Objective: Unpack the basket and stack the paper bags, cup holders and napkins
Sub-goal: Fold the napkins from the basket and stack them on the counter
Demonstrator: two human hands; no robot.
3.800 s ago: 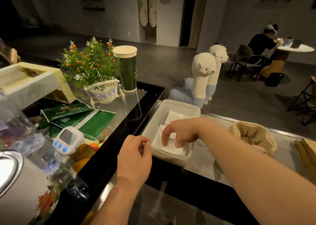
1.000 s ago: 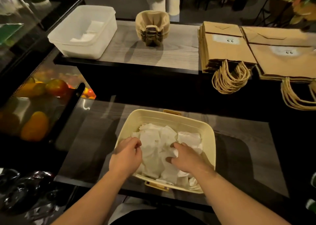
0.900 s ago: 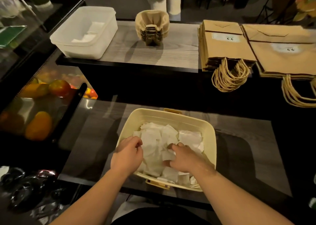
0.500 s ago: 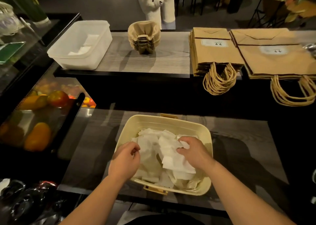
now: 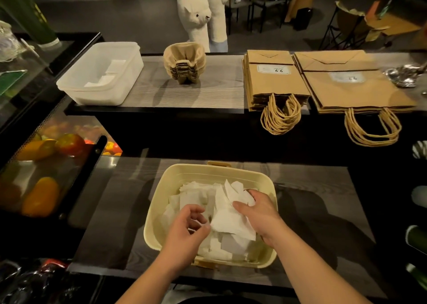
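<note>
Both hands are in the cream basket (image 5: 209,170) at 6 o'clock on the worktop (image 5: 115,222). The right hand (image 5: 260,213) has its fingers curled round a bunch of loose white napkins (image 5: 196,196), lifting their top edges above the rest of the pile. The left hand (image 5: 186,231) is just beside it at its 9 o'clock, fingers bent over the pile, thumb touching the edge of the gripped bunch; I cannot tell whether it pinches any. On the raised part of the worktop, well apart from the hands, a white tub (image 5: 76,88) with a few flat napkins stands at 10 o'clock, nested cup holders (image 5: 184,61) at 12 o'clock, and two flat stacks of paper bags (image 5: 272,81) at 1 and 2 o'clock.
</note>
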